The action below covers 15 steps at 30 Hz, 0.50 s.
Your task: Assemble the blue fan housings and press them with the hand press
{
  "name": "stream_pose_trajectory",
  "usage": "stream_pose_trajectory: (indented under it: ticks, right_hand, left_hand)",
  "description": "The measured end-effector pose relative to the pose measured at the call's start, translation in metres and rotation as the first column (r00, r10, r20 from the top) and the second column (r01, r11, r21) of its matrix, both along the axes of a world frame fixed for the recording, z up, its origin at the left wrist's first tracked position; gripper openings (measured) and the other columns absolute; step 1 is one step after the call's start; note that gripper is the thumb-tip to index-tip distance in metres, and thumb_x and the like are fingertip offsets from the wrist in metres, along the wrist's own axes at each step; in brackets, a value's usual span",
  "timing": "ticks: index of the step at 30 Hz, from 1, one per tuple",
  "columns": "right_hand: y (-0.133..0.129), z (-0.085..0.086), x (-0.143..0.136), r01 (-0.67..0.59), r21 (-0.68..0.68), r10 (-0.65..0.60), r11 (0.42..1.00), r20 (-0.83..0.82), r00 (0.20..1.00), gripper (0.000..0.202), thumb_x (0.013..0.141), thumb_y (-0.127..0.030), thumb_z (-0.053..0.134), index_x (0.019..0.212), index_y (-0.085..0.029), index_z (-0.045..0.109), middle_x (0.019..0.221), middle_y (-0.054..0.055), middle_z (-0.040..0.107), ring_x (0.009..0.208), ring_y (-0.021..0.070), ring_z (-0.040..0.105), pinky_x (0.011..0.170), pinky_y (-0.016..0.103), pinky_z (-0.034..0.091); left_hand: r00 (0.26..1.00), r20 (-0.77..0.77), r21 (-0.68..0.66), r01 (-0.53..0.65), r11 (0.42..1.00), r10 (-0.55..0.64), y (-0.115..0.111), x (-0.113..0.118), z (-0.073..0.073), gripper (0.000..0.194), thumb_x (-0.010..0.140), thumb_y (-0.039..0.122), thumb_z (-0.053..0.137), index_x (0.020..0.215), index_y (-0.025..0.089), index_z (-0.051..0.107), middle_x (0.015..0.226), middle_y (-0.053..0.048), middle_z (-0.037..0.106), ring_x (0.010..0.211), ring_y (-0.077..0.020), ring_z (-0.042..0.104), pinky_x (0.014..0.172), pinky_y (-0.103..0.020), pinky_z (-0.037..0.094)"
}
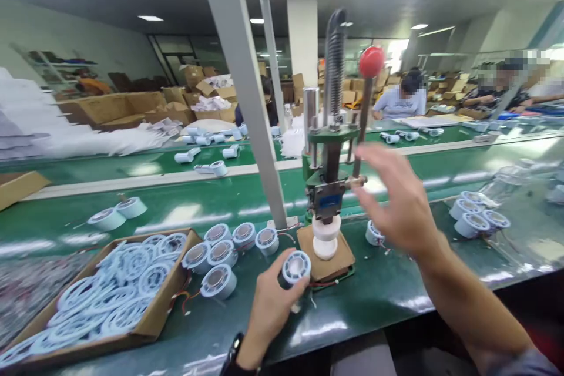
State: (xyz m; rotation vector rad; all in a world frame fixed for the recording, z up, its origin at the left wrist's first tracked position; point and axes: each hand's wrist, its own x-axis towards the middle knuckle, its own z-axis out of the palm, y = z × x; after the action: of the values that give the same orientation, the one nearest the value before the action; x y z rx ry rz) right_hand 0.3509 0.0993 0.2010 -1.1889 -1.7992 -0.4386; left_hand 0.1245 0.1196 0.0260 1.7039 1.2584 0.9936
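My left hand (274, 299) is wrapped round a light blue round motor housing (296, 267), its open ringed face turned up, just left of the press base. The hand press (328, 188) stands upright with a white round pad above a white seat (325, 248) on a brown board (343, 255); no housing shows between them. My right hand (396, 200), blurred, is raised beside the press lever (364, 117) with its red ball knob (372, 61); thumb and fingers are apart and nothing shows in it.
Several blue housings (219, 281) stand left of the press, beside a cardboard box (147, 329) of blue rings. One housing (374, 234) and a group (472, 224) stand right. A grey post (247, 70) rises behind. People work across the green conveyor (211, 191).
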Motion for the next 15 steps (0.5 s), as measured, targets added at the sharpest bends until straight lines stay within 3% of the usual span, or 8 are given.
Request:
stream_pose_trajectory:
  ticks: [2,3,5,7,10,12,15]
  right_hand:
    - [0.038,0.062,0.011,0.094,0.186,-0.085,0.978,-0.053,0.995,0.041,0.091,-0.02,0.054,0.132,-0.015,0.055,0.129,0.011,0.062,0.127,0.0276,0.054,0.11,0.053,0.041]
    - [0.057,0.086,0.015,0.124,0.232,-0.101,0.965,-0.11,0.989,0.038,0.092,-0.018,0.048,0.129,-0.012,0.057,0.119,0.01,0.067,0.119,0.0249,0.059,0.106,0.049,0.044]
    - [0.088,0.114,0.022,0.147,0.283,-0.079,0.948,-0.237,0.968,0.035,0.094,-0.012,0.036,0.117,-0.01,0.063,0.105,0.007,0.07,0.106,0.0192,0.065,0.101,0.041,0.048]
    - [0.105,0.121,0.028,0.121,0.316,-0.016,0.941,-0.317,0.948,0.036,0.093,-0.008,0.032,0.104,-0.012,0.067,0.1,0.005,0.071,0.099,0.0158,0.067,0.097,0.035,0.049]
    - [0.107,0.111,0.033,0.078,0.321,0.045,0.944,-0.358,0.933,0.033,0.091,-0.007,0.035,0.098,-0.014,0.067,0.096,0.003,0.071,0.093,0.015,0.067,0.095,0.034,0.049]
    - [0.104,0.108,0.036,0.061,0.282,0.049,0.957,-0.369,0.928,0.032,0.093,-0.008,0.035,0.098,-0.015,0.066,0.097,0.003,0.07,0.094,0.0154,0.066,0.096,0.036,0.049]
    - [0.108,0.119,0.038,-0.03,0.204,0.104,0.978,-0.365,0.925,0.03,0.099,-0.015,0.034,0.097,-0.014,0.064,0.096,0.003,0.069,0.092,0.014,0.065,0.093,0.034,0.051]
  left_hand:
    - [0.998,0.058,0.032,0.01,0.999,-0.012,0.024,0.011,0.015,0.051,0.066,0.036,0.071,0.112,0.013,0.069,0.103,-0.01,0.078,0.095,-0.0299,0.072,0.089,-0.043,0.056]
    - [0.996,0.079,0.034,0.028,0.999,-0.03,0.034,0.018,0.021,0.052,0.065,0.037,0.072,0.111,0.013,0.069,0.102,-0.011,0.078,0.094,-0.0301,0.072,0.089,-0.044,0.055]
    - [0.989,0.122,0.024,0.078,0.997,-0.081,0.049,0.034,0.027,0.053,0.062,0.038,0.074,0.109,0.013,0.069,0.104,-0.012,0.078,0.095,-0.031,0.072,0.09,-0.045,0.054]
    - [0.975,0.177,0.002,0.135,0.991,-0.133,0.056,0.05,0.029,0.053,0.059,0.036,0.075,0.106,0.013,0.069,0.105,-0.013,0.077,0.096,-0.0315,0.071,0.09,-0.045,0.053]
    - [0.933,0.276,-0.047,0.252,0.967,-0.23,0.058,0.066,0.027,0.049,0.053,0.031,0.076,0.098,0.014,0.068,0.104,-0.012,0.077,0.098,-0.0317,0.07,0.092,-0.044,0.052]
    - [0.913,0.299,-0.08,0.312,0.947,-0.276,0.056,0.071,0.026,0.047,0.052,0.031,0.077,0.095,0.014,0.067,0.101,-0.011,0.077,0.096,-0.0318,0.07,0.09,-0.044,0.053]
    - [0.914,0.278,-0.092,0.332,0.939,-0.296,0.054,0.069,0.022,0.048,0.057,0.035,0.078,0.097,0.014,0.065,0.1,-0.012,0.076,0.094,-0.0319,0.07,0.088,-0.044,0.053]
